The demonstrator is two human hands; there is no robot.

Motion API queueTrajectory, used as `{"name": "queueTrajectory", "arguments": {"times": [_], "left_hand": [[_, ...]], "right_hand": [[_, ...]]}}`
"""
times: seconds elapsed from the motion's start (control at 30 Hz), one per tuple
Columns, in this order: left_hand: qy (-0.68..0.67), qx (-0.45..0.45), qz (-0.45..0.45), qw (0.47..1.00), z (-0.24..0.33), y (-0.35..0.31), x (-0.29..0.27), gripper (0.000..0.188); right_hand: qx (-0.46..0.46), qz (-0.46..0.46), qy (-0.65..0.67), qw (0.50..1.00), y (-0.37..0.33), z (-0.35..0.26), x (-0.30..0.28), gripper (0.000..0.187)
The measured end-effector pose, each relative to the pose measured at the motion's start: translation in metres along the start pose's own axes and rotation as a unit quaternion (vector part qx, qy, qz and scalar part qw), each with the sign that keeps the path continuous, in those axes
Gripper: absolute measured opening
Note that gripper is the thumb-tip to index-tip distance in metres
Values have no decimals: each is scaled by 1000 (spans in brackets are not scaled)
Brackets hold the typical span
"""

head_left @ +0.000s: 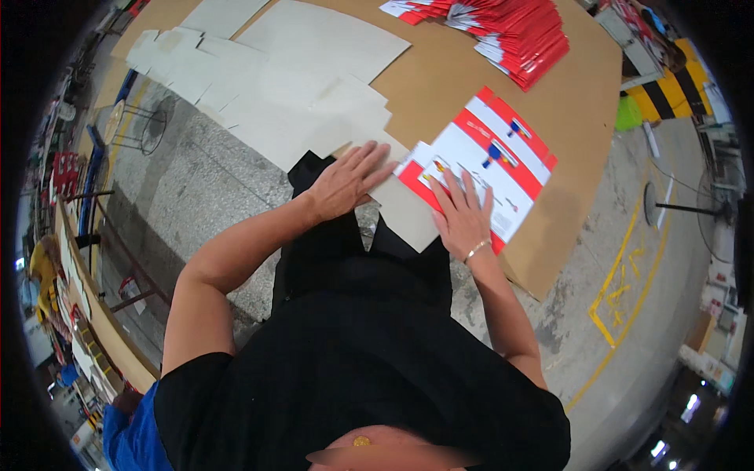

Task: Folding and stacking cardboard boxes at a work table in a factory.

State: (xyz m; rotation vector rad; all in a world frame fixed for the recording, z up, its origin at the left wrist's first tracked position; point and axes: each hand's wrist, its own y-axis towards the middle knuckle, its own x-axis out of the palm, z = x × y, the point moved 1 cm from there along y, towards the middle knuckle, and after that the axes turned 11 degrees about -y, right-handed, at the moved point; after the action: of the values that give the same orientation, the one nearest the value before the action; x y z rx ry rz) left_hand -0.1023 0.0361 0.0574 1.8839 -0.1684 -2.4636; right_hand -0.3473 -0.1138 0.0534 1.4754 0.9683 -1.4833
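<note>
My right hand (463, 212) lies spread on a flat red and white printed carton sheet (503, 161), near its left edge. My left hand (353, 177) rests palm down, fingers stretched, on the pale grey card sheets (322, 102) beside it. Part of a plain grey card piece (407, 216) shows between my hands, reaching past the table's near edge; whether it is joined to the printed sheet I cannot tell. Both hands press flat and neither grips anything. What lies under my palms is hidden.
Overlapping grey card sheets spread over the left of the brown board-topped table (565, 212). A fanned stack of folded red and white cartons (522, 39) lies at the far right. A round-based stand (652, 206) is on the floor to the right. A person in a blue sleeve (137, 432) is at lower left.
</note>
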Motion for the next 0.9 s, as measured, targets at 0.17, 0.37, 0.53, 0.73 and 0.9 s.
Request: {"name": "queueTrajectory", "arguments": {"times": [0.17,0.37,0.53,0.73,0.9], "left_hand": [[-108,42,-186,976,0,40,-44,35],[-217,77,-386,893,-34,129,-6,28],[-144,-112,-142,973,-31,118,-13,31],[-284,-126,75,947,-16,59,-2,47],[-358,-233,-115,897,-12,66,-11,32]], "right_hand": [[28,105,42,993,-29,19,-8,57],[-21,200,137,970,-52,46,-13,53],[15,61,41,997,-34,34,-18,49],[23,94,71,993,-34,37,-10,53],[-2,98,84,992,-32,35,-5,55]]}}
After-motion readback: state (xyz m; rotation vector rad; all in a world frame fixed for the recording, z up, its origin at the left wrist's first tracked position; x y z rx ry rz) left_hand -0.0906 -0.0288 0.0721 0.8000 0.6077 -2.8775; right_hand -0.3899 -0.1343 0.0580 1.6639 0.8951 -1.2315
